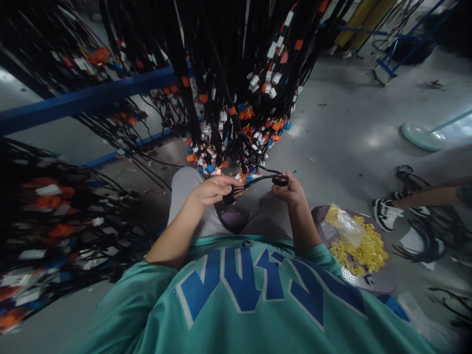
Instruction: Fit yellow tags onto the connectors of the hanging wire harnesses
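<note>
My left hand (216, 190) grips a black connector (229, 196) with several thin coloured wires coming out of its right side. A black wrapped cable (258, 179) runs from those wires to the right. My right hand (291, 191) pinches a small black roll of tape (280, 180) beside the cable's far end. Just beyond my hands, a dense bundle of hanging black harnesses (236, 123) ends in white, orange and blue connectors.
A blue rail (92, 93) crosses the left side among more hanging harnesses. At the right, a mauve stool (385, 275) bears yellow plastic parts (361, 246) and a clear bag. Another person's shoe (386, 214) rests on the floor beyond it, near black cables.
</note>
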{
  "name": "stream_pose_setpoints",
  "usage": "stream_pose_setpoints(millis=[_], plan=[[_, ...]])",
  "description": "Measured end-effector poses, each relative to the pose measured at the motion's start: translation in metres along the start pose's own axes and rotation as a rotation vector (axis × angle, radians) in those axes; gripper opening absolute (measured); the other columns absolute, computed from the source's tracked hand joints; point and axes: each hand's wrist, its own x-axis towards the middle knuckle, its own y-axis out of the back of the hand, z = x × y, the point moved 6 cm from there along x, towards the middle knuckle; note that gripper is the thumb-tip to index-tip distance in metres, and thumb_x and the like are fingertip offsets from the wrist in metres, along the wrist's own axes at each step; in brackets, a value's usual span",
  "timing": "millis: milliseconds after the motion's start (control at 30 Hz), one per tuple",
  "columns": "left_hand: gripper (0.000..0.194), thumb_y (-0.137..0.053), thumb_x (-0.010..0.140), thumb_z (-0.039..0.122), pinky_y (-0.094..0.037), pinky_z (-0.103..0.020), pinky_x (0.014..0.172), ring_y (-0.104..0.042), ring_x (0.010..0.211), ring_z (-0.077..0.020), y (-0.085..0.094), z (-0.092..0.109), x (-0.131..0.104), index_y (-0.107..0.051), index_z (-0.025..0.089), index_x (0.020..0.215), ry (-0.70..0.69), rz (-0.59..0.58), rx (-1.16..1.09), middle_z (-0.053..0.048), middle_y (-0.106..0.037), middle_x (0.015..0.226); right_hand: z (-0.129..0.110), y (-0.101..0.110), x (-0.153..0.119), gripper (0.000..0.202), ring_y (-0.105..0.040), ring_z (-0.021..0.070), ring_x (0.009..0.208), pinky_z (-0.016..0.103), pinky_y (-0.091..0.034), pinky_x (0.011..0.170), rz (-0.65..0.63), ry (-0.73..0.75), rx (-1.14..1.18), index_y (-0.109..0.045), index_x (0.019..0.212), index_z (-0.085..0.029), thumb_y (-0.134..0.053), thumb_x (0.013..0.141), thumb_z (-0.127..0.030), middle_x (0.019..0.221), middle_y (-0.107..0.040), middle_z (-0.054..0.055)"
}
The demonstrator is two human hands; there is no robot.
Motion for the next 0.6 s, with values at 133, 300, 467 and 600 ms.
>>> stream_pose_setpoints(millis=[133,300,467,600], plan=[[0.039,-0.086,0.046,0.027,-0.053,-0.021,0.064,-0.065,0.061,-0.0125,-0.002,0.003,-0.001,-0.073,0.013,0.080,-0.023,0.012,0.038,-0.004,-0.072,0.071,0.003,0.000,-0.004,0.023,-0.052,0.0078,0.040,0.019,-0.042,0.040,0.025,-0.024,0.057,-0.051,0.065,-0.022,-0.049,0.088,-0.023,0.044,-0.055,-0.008],[0.040,-0.087,0.045,0.029,-0.051,-0.021,0.069,-0.066,0.068,-0.0136,-0.005,0.010,-0.005,-0.074,0.013,0.079,-0.017,0.027,0.142,-0.006,-0.073,0.078,0.006,0.001,-0.005,0.024,-0.053,0.0070,0.041,0.019,-0.042,0.041,0.057,-0.057,0.112,-0.052,0.066,-0.022,-0.049,0.090,-0.025,0.046,-0.057,-0.008],[0.044,-0.086,0.048,0.034,-0.048,-0.024,0.074,-0.065,0.073,-0.0144,-0.006,0.016,-0.009,-0.074,0.013,0.085,-0.039,0.026,0.270,-0.008,-0.073,0.082,0.007,0.001,-0.005,0.022,-0.052,0.0056,0.040,0.018,-0.042,0.042,0.091,-0.048,0.151,-0.052,0.066,-0.021,-0.051,0.088,-0.021,0.047,-0.058,-0.008],[0.042,-0.084,0.052,0.037,-0.047,-0.026,0.077,-0.064,0.075,-0.0147,-0.007,0.020,-0.009,-0.074,0.014,0.086,-0.075,0.002,0.364,-0.008,-0.072,0.084,0.008,0.000,-0.006,0.024,-0.051,0.0060,0.040,0.018,-0.040,0.042,0.074,-0.043,0.121,-0.052,0.066,-0.021,-0.050,0.089,-0.022,0.046,-0.057,-0.008]])
